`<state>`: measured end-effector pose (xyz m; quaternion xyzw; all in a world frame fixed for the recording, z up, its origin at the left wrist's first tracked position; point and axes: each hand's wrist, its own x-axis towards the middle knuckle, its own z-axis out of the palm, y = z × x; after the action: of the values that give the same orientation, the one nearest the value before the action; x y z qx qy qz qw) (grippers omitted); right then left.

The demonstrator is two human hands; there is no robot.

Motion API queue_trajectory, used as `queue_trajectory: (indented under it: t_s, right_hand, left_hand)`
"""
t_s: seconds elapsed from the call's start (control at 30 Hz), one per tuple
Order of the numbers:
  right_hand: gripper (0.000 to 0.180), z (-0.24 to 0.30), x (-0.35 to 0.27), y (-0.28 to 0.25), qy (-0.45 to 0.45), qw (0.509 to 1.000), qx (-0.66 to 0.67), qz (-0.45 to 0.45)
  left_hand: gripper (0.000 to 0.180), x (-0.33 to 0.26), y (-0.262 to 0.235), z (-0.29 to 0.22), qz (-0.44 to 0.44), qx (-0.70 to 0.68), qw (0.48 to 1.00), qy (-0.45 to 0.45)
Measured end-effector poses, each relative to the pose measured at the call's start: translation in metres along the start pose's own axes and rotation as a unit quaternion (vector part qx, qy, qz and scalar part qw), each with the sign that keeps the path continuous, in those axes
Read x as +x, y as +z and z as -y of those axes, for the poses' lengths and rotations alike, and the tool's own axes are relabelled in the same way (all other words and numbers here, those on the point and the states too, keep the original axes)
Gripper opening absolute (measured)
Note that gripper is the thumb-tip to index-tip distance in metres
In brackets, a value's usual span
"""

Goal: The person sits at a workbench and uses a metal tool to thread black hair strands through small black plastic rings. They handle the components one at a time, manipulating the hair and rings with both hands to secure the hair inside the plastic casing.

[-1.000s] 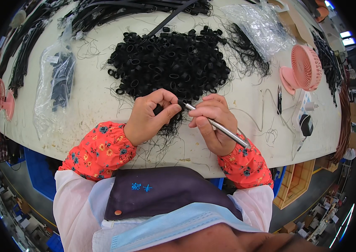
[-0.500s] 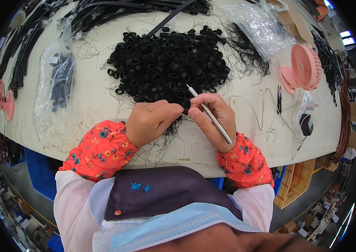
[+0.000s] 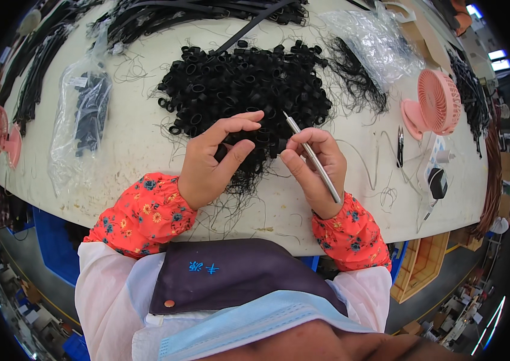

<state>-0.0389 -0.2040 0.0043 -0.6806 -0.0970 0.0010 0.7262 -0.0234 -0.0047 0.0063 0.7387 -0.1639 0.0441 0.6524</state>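
A slim silver pen-shaped tool with a thin pointed tip (image 3: 314, 157) lies across the fingers of my right hand (image 3: 320, 174). The hand is closed around it, point upward and to the left. At the same fingertips is a small black loop (image 3: 279, 145), apparently pinched there. My left hand (image 3: 210, 162) is open at the pile's near edge, thumb and forefinger spread apart. Something dark shows inside its palm; whether it is a loop in the hand or the pile behind, I cannot tell. Beyond both hands spreads a big heap of black loops (image 3: 243, 84), with loose black threads at its near side.
Black straps (image 3: 201, 13) lie along the far edge. A clear bag with black pieces (image 3: 91, 114) is at left, crumpled clear plastic (image 3: 375, 45) at far right. Pink fans (image 3: 438, 102) stand on both sides. Black-handled snips (image 3: 400, 147) and a power strip (image 3: 435, 157) lie right.
My left hand has come away from the right fingertips and its fingers have spread. My right hand has shifted slightly right and nearer me, still gripping the tool; a black loop now shows at its fingertips.
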Motion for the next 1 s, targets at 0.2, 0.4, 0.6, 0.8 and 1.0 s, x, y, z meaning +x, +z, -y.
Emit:
queue_trajectory:
  t_s: [0.2, 0.4, 0.6, 0.8, 1.0]
  right_hand:
    - [0.027, -0.0048, -0.004, -0.0002, -0.074, 0.994, -0.065, 0.037]
    - [0.029, -0.0053, -0.0046, 0.0019, -0.044, 0.998, -0.02, 0.041]
    - [0.032, -0.0077, -0.0025, 0.0039, -0.114, 0.982, -0.143, 0.036]
    - [0.034, -0.0069, -0.0029, 0.0037, -0.114, 0.983, -0.142, 0.027]
    - [0.035, -0.0048, -0.0024, 0.0063, -0.119, 0.979, -0.163, 0.011]
  left_hand:
    - [0.018, -0.0065, 0.0035, 0.0032, 0.119, -0.078, 0.98, -0.136]
    - [0.01, 0.001, -0.0033, -0.004, 0.164, -0.097, 0.955, -0.229]
    - [0.009, -0.0046, -0.001, 0.0024, 0.142, -0.016, 0.984, -0.11]
    - [0.011, -0.0036, 0.0005, -0.0033, 0.129, -0.04, 0.979, -0.153]
    - [0.016, -0.004, 0.0013, 0.0033, 0.109, -0.012, 0.988, -0.11]
